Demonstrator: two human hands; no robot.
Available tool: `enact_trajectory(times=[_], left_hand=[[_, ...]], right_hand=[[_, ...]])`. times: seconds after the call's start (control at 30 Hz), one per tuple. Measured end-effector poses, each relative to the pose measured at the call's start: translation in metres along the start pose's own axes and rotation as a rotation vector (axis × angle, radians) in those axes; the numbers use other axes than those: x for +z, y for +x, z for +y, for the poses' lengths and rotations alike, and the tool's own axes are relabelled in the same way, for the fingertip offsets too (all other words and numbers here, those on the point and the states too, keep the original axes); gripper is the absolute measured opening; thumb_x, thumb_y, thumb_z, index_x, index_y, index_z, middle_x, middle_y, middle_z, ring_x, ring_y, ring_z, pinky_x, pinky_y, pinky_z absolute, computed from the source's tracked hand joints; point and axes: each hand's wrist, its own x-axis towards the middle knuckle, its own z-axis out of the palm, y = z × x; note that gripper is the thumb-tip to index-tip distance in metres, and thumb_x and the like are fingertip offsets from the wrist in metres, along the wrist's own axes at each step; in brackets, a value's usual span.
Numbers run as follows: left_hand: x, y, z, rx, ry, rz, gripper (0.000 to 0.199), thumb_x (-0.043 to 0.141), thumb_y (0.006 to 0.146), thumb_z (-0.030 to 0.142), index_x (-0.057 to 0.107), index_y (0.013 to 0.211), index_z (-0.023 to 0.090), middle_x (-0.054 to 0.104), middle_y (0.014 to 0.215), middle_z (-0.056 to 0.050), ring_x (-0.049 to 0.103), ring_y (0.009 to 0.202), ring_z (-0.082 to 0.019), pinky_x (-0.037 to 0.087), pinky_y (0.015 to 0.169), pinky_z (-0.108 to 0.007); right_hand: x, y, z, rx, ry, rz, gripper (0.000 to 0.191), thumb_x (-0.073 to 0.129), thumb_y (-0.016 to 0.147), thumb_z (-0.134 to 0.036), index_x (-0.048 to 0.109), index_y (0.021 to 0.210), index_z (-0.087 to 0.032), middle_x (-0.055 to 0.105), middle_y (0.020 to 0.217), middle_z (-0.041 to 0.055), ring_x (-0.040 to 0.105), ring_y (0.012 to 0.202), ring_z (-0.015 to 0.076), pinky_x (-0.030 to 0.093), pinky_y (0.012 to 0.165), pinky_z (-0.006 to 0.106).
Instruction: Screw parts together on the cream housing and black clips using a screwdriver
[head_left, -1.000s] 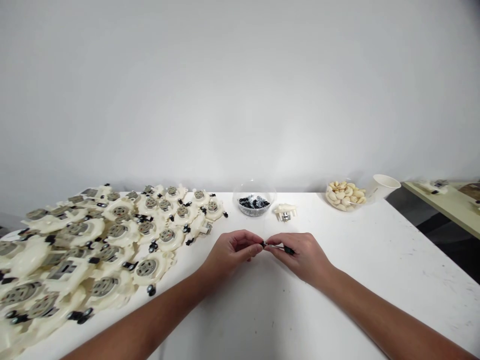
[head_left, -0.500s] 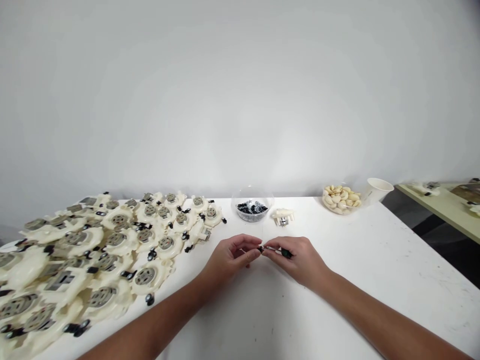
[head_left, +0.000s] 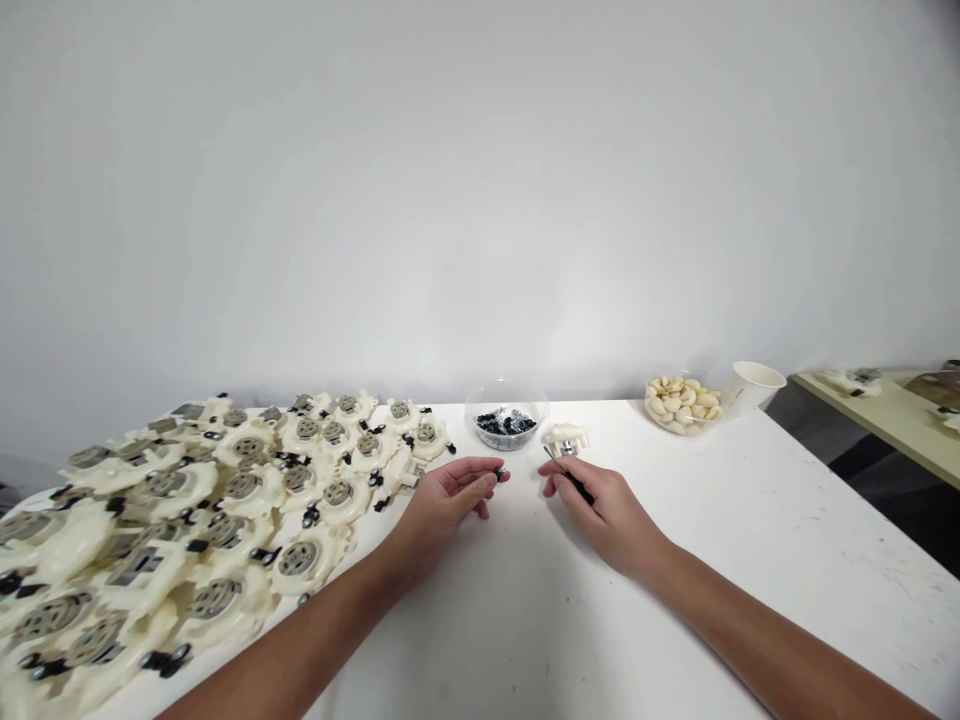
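Observation:
Between its thumb and index finger, my left hand [head_left: 457, 495] pinches a small dark part [head_left: 501, 471]. To the right, my right hand [head_left: 600, 505] is closed round a thin tool [head_left: 576, 482] with a dark handle, its tip pointing up and to the left. Just beyond my right hand lies a cream plastic piece [head_left: 568, 437] with a metal bit. A clear bowl [head_left: 507, 441] of small black and silvery parts stands behind the gap between my hands.
Many cream housings with grey motors [head_left: 244, 487] cover the table's left side. At the back right are a clear bowl of pale oval pieces [head_left: 683, 404] and a white cup [head_left: 756, 385]. A greenish shelf [head_left: 885, 415] stands beyond the table's right edge.
My hands have moved apart. The right one has shifted right with the tool, away from the small part, and the left one has moved slightly left with that part.

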Motion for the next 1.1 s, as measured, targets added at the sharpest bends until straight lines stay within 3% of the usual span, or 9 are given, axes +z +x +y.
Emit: enact_trajectory(times=[0.1,0.2,0.3,0.4,0.57,0.73,0.93,1.1], left_hand=[[-0.003,0.002,-0.001,0.006,-0.008,0.031,0.036,0.077,0.087,0.037,0.073,0.116,0.016,0.077,0.112,-0.011,0.058,0.07,-0.011,0.051,0.07,-0.025],[-0.004,0.002,-0.001,0.01,-0.034,0.023,0.035,0.075,0.089,0.038,0.071,0.115,0.015,0.076,0.112,-0.011,0.057,0.072,-0.012,0.051,0.07,-0.025],[-0.003,0.002,-0.002,0.004,-0.047,0.024,0.033,0.073,0.091,0.038,0.07,0.113,0.014,0.076,0.109,-0.012,0.057,0.072,-0.012,0.051,0.068,-0.024],[-0.002,0.001,-0.002,0.004,-0.052,0.017,0.035,0.073,0.09,0.04,0.07,0.113,0.013,0.076,0.104,-0.012,0.058,0.073,-0.013,0.051,0.066,-0.025],[-0.003,0.001,-0.003,0.004,-0.055,0.031,0.035,0.074,0.089,0.04,0.071,0.112,0.014,0.076,0.099,-0.01,0.058,0.072,-0.014,0.051,0.064,-0.025],[-0.004,0.001,-0.001,-0.011,-0.061,0.047,0.03,0.075,0.087,0.038,0.071,0.108,0.016,0.077,0.098,-0.009,0.06,0.075,-0.015,0.052,0.065,-0.026],[-0.004,0.001,-0.002,-0.008,-0.029,0.042,0.031,0.076,0.086,0.038,0.072,0.107,0.015,0.077,0.098,-0.01,0.06,0.073,-0.015,0.052,0.063,-0.025],[-0.004,0.002,-0.004,-0.006,-0.017,0.03,0.03,0.075,0.087,0.037,0.071,0.108,0.015,0.077,0.098,-0.01,0.059,0.074,-0.014,0.052,0.062,-0.023]], right_hand=[[-0.001,0.0,0.0,-0.049,0.023,-0.059,0.036,0.043,0.107,-0.034,0.064,0.136,-0.027,0.073,0.095,0.0031,0.065,0.077,0.0176,0.048,0.072,0.029],[-0.002,-0.002,-0.003,-0.027,-0.02,-0.114,0.03,0.045,0.106,-0.035,0.063,0.129,-0.027,0.065,0.075,-0.0017,0.059,0.067,0.0169,0.044,0.065,0.028],[-0.001,-0.004,-0.005,0.025,-0.006,-0.113,0.014,0.054,0.1,-0.026,0.056,0.113,-0.025,0.056,0.069,-0.0058,0.05,0.059,0.0148,0.038,0.057,0.026],[0.002,-0.002,-0.002,0.016,0.058,-0.107,0.009,0.055,0.098,-0.023,0.056,0.107,-0.025,0.061,0.078,-0.0032,0.054,0.067,0.0155,0.041,0.06,0.026],[0.005,0.003,0.008,0.051,0.167,-0.037,0.022,0.06,0.099,-0.037,0.068,0.115,-0.025,0.072,0.107,0.0057,0.065,0.085,0.0204,0.049,0.067,0.029],[0.005,0.004,0.013,0.119,0.201,0.043,0.025,0.06,0.099,-0.041,0.068,0.116,-0.025,0.072,0.104,0.0055,0.067,0.092,0.0224,0.053,0.07,0.03],[0.008,0.002,0.014,0.097,0.224,0.035,0.023,0.065,0.097,-0.039,0.067,0.114,-0.025,0.072,0.107,0.0062,0.068,0.099,0.0228,0.056,0.076,0.03],[0.008,0.002,0.013,0.077,0.209,0.032,0.022,0.065,0.096,-0.038,0.068,0.114,-0.026,0.07,0.107,0.0059,0.067,0.094,0.022,0.054,0.069,0.029]])
